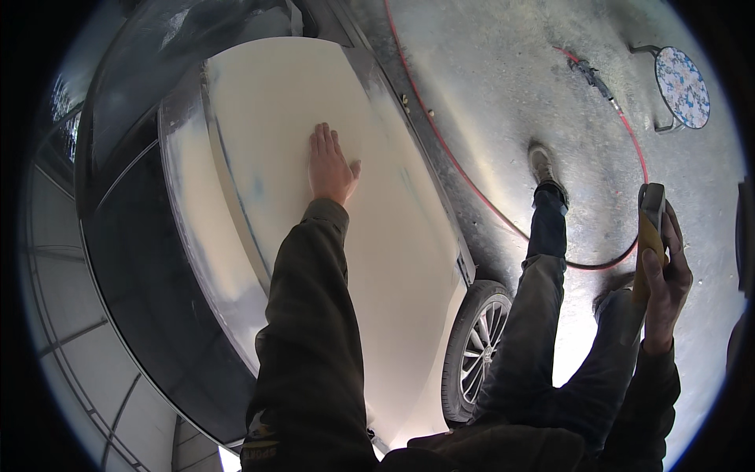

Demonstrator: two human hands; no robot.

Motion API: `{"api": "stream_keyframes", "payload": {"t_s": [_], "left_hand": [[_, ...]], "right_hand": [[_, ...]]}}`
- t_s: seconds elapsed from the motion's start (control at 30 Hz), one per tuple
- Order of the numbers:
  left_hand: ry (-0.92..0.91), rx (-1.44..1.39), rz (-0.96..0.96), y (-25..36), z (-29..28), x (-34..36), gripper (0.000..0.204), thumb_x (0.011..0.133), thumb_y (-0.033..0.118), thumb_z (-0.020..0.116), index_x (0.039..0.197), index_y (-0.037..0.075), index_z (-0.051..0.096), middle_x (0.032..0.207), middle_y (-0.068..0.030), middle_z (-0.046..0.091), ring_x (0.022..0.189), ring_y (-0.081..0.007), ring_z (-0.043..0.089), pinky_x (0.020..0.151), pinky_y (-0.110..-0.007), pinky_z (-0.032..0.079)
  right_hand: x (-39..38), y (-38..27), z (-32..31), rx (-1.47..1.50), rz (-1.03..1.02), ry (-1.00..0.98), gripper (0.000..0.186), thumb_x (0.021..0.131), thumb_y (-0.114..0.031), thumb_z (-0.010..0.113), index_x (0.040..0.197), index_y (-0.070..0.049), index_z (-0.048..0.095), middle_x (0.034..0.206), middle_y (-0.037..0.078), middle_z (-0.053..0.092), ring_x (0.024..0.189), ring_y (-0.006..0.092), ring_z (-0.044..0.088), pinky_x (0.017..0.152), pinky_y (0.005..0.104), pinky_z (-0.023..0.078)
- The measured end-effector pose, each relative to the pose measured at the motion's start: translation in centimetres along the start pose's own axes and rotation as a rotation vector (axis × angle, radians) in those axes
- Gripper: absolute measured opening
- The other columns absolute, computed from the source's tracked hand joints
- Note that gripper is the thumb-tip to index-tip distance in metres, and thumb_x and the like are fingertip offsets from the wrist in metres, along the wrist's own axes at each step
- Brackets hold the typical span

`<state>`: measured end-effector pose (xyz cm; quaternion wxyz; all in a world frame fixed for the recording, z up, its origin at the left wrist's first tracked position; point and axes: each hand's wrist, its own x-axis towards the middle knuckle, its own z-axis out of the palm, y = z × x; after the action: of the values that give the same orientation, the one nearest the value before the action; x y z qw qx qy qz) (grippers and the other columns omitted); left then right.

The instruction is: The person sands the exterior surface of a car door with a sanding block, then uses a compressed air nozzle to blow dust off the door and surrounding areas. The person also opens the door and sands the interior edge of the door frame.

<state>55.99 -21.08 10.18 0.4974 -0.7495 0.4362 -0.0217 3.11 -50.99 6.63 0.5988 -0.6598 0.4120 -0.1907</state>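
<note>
Cream pnl [397,271], L hand [332,165] atop, palm hidden

Cream panel [385,275], tan sheet [646,245], red hose [582,268], blue-and-white floral stool [683,88]

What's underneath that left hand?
Beneath the left hand is a cream car panel; its surface shows all around, with a bluish smudge off to the left. The patch directly under the hand is covered and can't be seen.

Left arm [311,315] outstretched; left hand [332,169] flat, back upward, thumb [355,168] spread. Right hand [667,291] off to side, gripping.
</note>
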Motion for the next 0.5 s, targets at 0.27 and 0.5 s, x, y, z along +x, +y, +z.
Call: {"api": "stream_keyframes", "payload": {"t_s": [0.27,0.5], "left_hand": [[-0.061,0.016,-0.002,3.6,-2.0,-8.8,0.088,0.096,0.055,0.057,0.156,-0.007,0.038,0.168,-0.0229,0.028,0.158,-0.0349,0.021,0.131,-0.046,0.016],[-0.05,0.047,0.026,1.8,-1.4,-4.6,0.088,0.097,0.056,0.056,0.156,-0.007,0.039,0.167,-0.0243,0.031,0.158,-0.0356,0.022,0.13,-0.047,0.016]], "right_hand": [[-5.3,2.3,-5.8,-0.041,-0.001,0.025,0.051,0.094,-0.024,0.07,0.142,-0.009,0.065,0.156,0.017,0.052,0.149,0.0328,0.045,0.121,0.0548,0.04],[-4.3,1.0,-3.8,-0.059,0.09,0.031,0.052,0.092,-0.02,0.069,0.142,-0.008,0.065,0.158,0.017,0.05,0.149,0.0345,0.045,0.12,0.0543,0.041]]}}
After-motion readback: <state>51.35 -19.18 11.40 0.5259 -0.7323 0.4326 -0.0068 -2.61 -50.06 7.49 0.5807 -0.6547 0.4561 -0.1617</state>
